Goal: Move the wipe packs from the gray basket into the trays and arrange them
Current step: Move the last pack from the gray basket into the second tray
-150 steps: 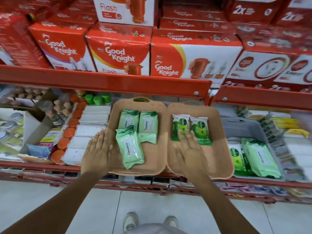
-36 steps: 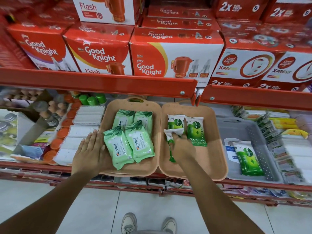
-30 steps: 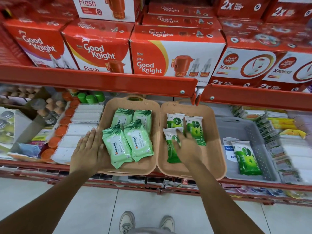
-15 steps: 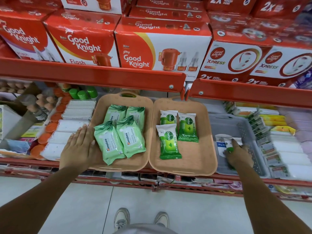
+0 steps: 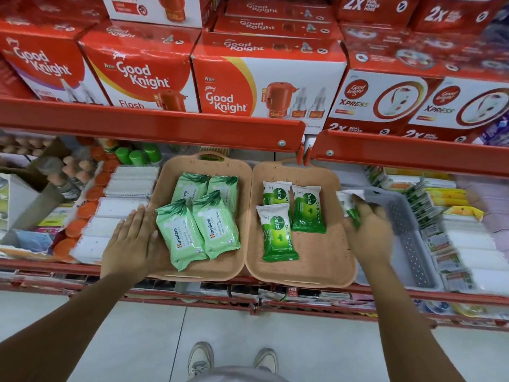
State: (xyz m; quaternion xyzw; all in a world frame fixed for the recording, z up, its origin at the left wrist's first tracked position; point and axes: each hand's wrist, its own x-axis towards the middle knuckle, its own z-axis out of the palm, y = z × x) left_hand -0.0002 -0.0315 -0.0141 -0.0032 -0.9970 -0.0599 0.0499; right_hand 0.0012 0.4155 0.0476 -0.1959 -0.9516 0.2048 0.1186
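Head view: your right hand (image 5: pixel 367 232) grasps a green-and-white Dettol wipe pack (image 5: pixel 349 208) at the near-left rim of the gray perforated plastic basket (image 5: pixel 410 232). Your left hand (image 5: pixel 132 241) lies flat and released on the left beige plastic tray (image 5: pixel 234 260), beside four pale-green Himalaya packs (image 5: pixel 203 216). The right beige tray (image 5: pixel 327 260) carries three Dettol packs (image 5: pixel 278 235).

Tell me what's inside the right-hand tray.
Three Dettol wipe packs lie flat in the right tray: two at the back, one in front. The right hand holds a fourth at the rim and covers most of it.
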